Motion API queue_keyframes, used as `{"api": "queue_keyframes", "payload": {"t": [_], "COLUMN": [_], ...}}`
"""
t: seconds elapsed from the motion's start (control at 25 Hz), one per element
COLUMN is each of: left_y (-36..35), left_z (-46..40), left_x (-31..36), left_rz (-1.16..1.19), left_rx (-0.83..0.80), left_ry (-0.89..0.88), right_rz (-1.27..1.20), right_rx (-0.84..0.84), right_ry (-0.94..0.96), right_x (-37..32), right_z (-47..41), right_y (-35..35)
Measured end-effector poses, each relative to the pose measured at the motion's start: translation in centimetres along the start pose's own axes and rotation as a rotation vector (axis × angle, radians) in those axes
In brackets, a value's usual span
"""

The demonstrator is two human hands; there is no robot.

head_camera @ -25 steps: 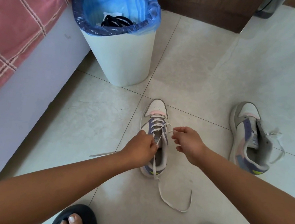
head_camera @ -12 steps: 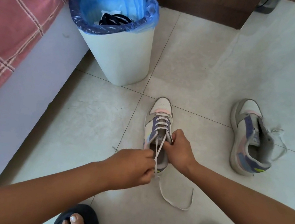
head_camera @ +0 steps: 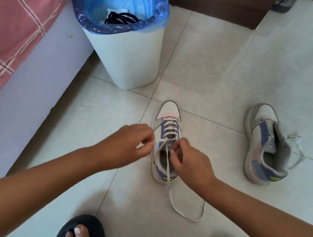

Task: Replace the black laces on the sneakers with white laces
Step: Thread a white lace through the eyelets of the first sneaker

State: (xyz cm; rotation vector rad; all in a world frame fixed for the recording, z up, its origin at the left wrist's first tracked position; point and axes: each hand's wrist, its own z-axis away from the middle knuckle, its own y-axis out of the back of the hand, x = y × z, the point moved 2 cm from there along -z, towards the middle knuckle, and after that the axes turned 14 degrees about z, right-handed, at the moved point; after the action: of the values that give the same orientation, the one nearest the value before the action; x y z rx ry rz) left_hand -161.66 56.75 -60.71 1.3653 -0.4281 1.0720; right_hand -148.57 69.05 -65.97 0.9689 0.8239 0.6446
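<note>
Left hand (head_camera: 128, 142) shifted up beside near sneaker (head_camera: 166, 140), white lace (head_camera: 167, 166) end pinched; right hand (head_camera: 188, 161) curled on other strand. Lacing judged near top eyelets. Black laces (head_camera: 121, 18) seen in bin (head_camera: 128, 54). Second sneaker (head_camera: 264, 145) well apart.

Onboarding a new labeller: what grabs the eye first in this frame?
Centre: both hands, left hand and right hand, pinch a white lace over the sneaker between them. At right a second sneaker lies tilted; top left, black laces lie in the blue-lined bin.
</note>
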Motion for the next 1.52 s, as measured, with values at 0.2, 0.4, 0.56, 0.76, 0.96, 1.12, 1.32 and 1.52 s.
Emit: {"api": "queue_keyframes", "payload": {"t": [0.2,0.4,0.56,0.76,0.96,1.12,1.32,1.52], "left_y": [2.2,3.4,4.3,1.3,0.1,-1.5,-3.5,-3.3], "left_z": [-0.4,-0.5,0.0,0.9,-2.3,-6.9,-8.3,-8.1], "left_x": [-0.5,-2.7,-4.9,-6.9,-3.1,-1.9,-1.4,-2.6], "left_rz": [0.053,-0.298,-0.718,-0.911,-0.646,-0.159,-0.019,0.222], "left_rx": [0.079,0.126,0.150,-0.108,-0.201,-0.067,-0.194,-0.305], "left_ry": [0.115,0.006,-0.255,-0.278,0.144,0.367,0.493,0.636], "right_rz": [-0.311,-0.389,-0.139,0.106,0.293,-0.207,-0.383,-0.428], "right_rx": [-0.428,-0.266,0.034,-0.171,-0.243,-0.228,-0.388,-0.391], "right_ry": [-0.215,-0.194,-0.008,-0.015,0.091,0.012,-0.097,-0.085], "right_x": [-0.6,0.6,3.8,9.4,7.5,3.5,3.2,3.7], "right_z": [-0.8,-1.3,-1.7,-1.6,-2.5,-4.9,-6.0,-5.8], "right_y": [-0.8,1.9,4.7,5.7,4.1,2.4,1.6,1.8]}}
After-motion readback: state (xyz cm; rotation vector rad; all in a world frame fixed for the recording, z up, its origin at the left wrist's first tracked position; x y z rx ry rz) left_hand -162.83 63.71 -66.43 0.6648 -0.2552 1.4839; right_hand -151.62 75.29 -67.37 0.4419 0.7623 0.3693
